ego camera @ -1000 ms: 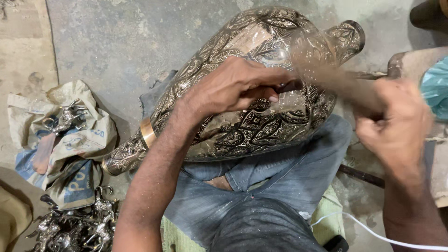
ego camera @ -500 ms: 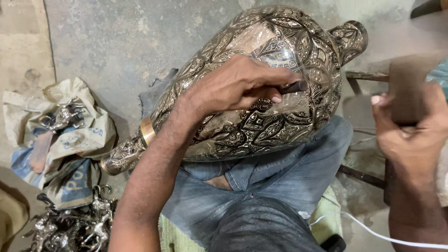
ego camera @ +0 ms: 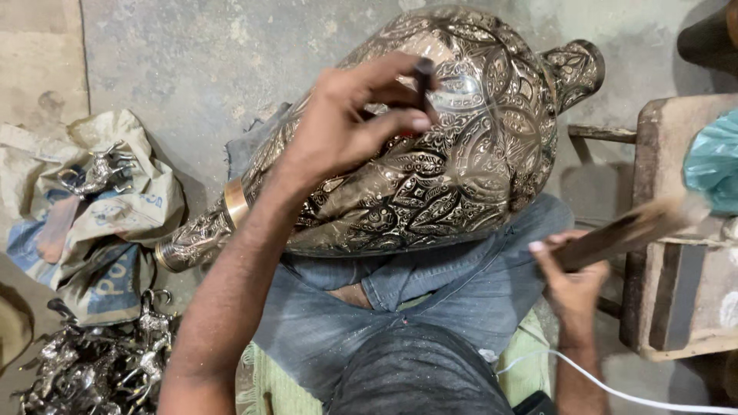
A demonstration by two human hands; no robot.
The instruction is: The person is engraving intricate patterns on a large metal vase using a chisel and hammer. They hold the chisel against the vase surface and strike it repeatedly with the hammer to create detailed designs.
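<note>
I observe the engraved metal vase (ego camera: 461, 154) lying on its side across the lap, with the left hand (ego camera: 350, 123) resting on its belly and pinching a thin dark chisel (ego camera: 423, 77) upright against the surface. The right hand (ego camera: 573, 280) is closed around a wooden mallet (ego camera: 630, 229), held off to the side, well apart from the chisel. My concern: the rounded vase sits unclamped on denim, so a glancing blow could skid the tip across the pattern or reach the fingers.

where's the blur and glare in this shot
Head view: the wooden mallet in the right hand is smeared by motion blur, its far end fading out; the engraved metal vase is sharp, with soft glare patches on its upper curve near the left hand; light is flat, shadows faint.
</note>
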